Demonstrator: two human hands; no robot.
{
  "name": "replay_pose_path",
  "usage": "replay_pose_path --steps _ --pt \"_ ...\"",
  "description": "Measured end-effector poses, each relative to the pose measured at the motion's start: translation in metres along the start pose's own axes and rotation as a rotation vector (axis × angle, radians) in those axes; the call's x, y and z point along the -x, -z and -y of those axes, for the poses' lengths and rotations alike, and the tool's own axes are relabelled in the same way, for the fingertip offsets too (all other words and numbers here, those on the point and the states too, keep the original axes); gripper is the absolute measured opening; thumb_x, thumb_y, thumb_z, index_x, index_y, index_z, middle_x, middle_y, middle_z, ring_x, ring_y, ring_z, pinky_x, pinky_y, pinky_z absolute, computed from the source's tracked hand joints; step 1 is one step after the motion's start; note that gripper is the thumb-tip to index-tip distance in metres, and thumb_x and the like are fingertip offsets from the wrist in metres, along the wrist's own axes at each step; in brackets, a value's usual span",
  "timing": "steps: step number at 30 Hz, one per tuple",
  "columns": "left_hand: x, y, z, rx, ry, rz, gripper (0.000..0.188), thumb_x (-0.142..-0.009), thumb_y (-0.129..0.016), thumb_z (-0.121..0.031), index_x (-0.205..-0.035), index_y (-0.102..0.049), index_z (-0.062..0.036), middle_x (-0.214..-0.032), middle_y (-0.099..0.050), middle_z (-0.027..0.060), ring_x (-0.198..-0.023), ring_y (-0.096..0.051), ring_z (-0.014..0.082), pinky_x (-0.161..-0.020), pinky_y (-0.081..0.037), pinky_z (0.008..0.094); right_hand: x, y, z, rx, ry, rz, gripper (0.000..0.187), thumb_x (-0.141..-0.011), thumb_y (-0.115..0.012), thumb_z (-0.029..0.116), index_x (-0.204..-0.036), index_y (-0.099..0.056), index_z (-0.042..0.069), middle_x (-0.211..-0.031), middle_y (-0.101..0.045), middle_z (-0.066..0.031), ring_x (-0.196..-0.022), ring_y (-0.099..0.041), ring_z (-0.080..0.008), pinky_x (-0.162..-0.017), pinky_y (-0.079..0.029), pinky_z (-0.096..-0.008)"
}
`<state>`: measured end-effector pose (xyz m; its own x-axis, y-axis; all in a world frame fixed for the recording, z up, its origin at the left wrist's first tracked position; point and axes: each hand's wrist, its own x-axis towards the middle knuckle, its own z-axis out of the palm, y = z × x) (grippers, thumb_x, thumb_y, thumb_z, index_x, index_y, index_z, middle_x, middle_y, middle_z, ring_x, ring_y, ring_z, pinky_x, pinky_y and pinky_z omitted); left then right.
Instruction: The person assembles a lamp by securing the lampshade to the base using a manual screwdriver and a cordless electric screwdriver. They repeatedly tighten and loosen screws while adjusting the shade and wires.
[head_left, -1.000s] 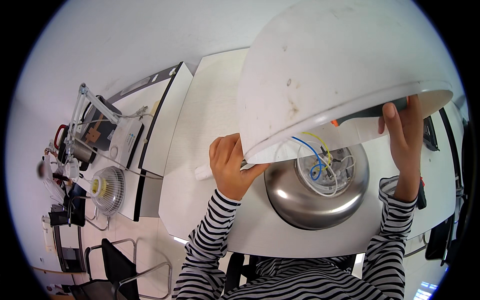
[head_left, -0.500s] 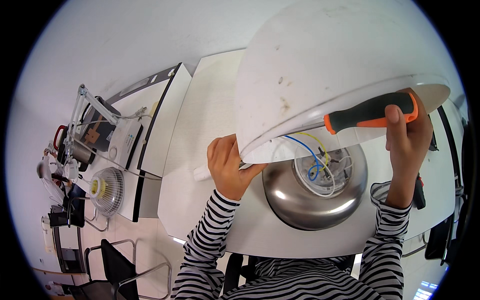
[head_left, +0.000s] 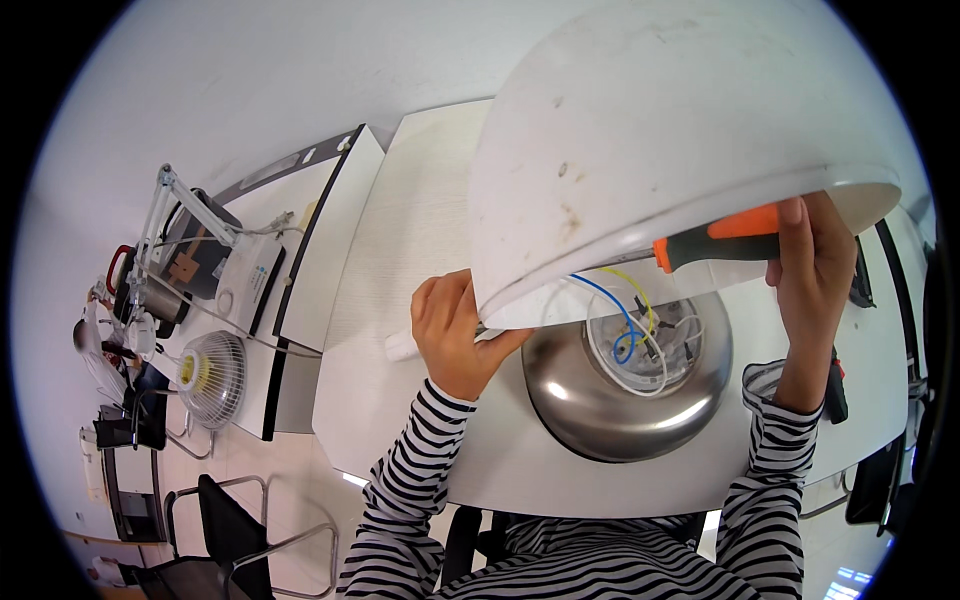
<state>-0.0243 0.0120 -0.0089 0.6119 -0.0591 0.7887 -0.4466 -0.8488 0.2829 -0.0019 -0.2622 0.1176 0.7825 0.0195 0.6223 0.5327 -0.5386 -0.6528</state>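
A large white domed shell (head_left: 660, 120) is held tilted above the table, its rim toward me. My left hand (head_left: 455, 335) grips the shell's lower left end, thumb below the rim; a white rounded stub (head_left: 402, 346) shows beside the fingers. My right hand (head_left: 815, 285) is closed around the black-and-orange handle of a screwdriver (head_left: 720, 240). The screwdriver points left under the rim, and the shell hides its tip. Below lies a shiny round metal base (head_left: 610, 420) with an open centre. Blue, yellow-green and white wires (head_left: 632, 335) run from that centre up toward the shell.
The white table (head_left: 400, 430) carries a dark tool (head_left: 836, 390) by my right forearm. On a side desk at the left are a jointed lamp arm (head_left: 190, 205) and a caged fan (head_left: 212, 380). A black chair (head_left: 235, 530) stands at lower left.
The screwdriver handle has turned in my right hand, its orange side now on top. It sits slightly lower and further under the rim. My left hand has barely moved.
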Motion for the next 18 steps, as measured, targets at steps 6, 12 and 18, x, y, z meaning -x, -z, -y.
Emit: replay_pose_path --steps 6,12,18 --pt "0.003 0.001 0.002 0.011 0.012 0.017 0.054 -0.059 -0.077 -0.035 -0.097 -0.059 -0.0014 -0.090 -0.057 0.0080 -0.081 -0.052 0.0237 -0.080 -0.037 0.0384 0.001 -0.002 -0.004 -0.352 0.156 0.130 0.042 -0.087 -0.052 0.025 -0.116 -0.044 -0.004 -0.089 -0.057 -0.0113 -0.064 -0.053 -0.0104 -0.049 -0.039 -0.0192" --pt "0.002 0.002 -0.002 0.024 0.038 0.032 0.054 -0.060 -0.077 -0.036 -0.097 -0.059 -0.0009 -0.091 -0.058 0.0091 -0.081 -0.052 0.0244 -0.081 -0.037 0.0390 -0.010 0.009 -0.001 -0.374 0.225 0.211 0.049 -0.082 -0.062 0.026 -0.114 -0.043 -0.006 -0.080 -0.058 -0.0101 -0.061 -0.056 -0.0143 -0.043 -0.041 -0.0212" --pt "0.004 0.004 0.001 -0.003 0.040 0.021 0.057 -0.059 -0.077 -0.037 -0.098 -0.059 0.0000 -0.093 -0.058 0.0100 -0.082 -0.053 0.0258 -0.082 -0.037 0.0397 -0.005 0.011 0.003 -0.284 0.152 0.128 0.046 -0.080 -0.064 0.027 -0.108 -0.048 -0.004 -0.078 -0.057 -0.0084 -0.060 -0.054 -0.0125 -0.047 -0.040 -0.0197"
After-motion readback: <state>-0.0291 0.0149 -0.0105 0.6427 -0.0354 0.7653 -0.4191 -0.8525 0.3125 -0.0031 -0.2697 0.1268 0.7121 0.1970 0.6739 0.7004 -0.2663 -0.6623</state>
